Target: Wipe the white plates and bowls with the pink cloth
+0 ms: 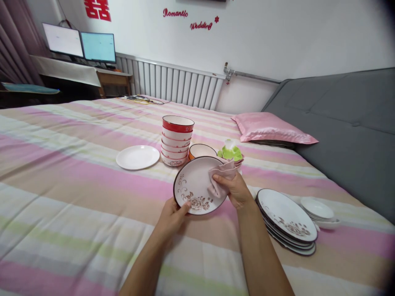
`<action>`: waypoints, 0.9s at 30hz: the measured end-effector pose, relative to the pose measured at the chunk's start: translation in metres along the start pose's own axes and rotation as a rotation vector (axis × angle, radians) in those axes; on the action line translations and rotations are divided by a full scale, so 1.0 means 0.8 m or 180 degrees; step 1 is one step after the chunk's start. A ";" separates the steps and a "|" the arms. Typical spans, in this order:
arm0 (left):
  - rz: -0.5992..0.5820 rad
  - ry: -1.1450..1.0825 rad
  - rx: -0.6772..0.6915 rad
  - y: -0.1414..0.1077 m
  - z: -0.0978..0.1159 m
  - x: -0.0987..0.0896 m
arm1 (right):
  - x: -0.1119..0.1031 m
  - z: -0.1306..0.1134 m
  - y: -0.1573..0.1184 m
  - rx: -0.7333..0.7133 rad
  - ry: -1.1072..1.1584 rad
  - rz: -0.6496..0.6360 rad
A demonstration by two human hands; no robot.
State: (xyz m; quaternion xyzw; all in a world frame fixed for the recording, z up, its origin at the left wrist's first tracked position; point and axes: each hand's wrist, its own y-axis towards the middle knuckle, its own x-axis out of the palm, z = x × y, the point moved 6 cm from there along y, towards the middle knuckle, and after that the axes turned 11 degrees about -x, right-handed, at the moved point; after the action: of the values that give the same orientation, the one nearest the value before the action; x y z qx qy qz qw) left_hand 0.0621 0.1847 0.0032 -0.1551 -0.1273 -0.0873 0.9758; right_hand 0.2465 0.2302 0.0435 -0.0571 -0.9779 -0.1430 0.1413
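Observation:
A white plate (197, 181) with a dark rim and brown flowers is held up, tilted, above the striped bed. My left hand (173, 216) grips its lower left edge, thumb on the face. At the upper right of the plate, my right hand (236, 187) is closed on a pale pink cloth (220, 181) that lies against the plate's face and edge. Behind the plate stand a tall stack of red and white bowls (175, 142) and an orange-sided bowl (202, 151). A stack of similar flowered plates (285, 213) lies to the right of my right hand.
A plain white plate (138, 157) lies left of the bowls. Small white dishes (317, 208) sit at the right, and a green leaf-shaped dish (231, 152) behind my right hand. Farther back are a pink pillow (271, 127), cables (143, 99) and a grey headboard (336, 123).

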 end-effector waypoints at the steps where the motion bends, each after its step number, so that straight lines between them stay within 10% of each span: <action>1: -0.0073 0.0054 0.0016 0.001 -0.001 0.001 | -0.002 -0.001 0.000 0.0025 -0.0031 -0.0058; 27: -0.0291 0.1323 0.0597 -0.004 0.007 0.006 | 0.019 -0.055 -0.024 -0.0365 -0.1929 -0.1473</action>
State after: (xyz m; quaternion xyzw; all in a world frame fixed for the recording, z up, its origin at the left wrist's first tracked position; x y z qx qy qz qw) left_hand 0.0650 0.1825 0.0104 -0.0365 0.0620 -0.1492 0.9862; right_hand 0.2406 0.2000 0.0835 0.1177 -0.9528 -0.2022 -0.1937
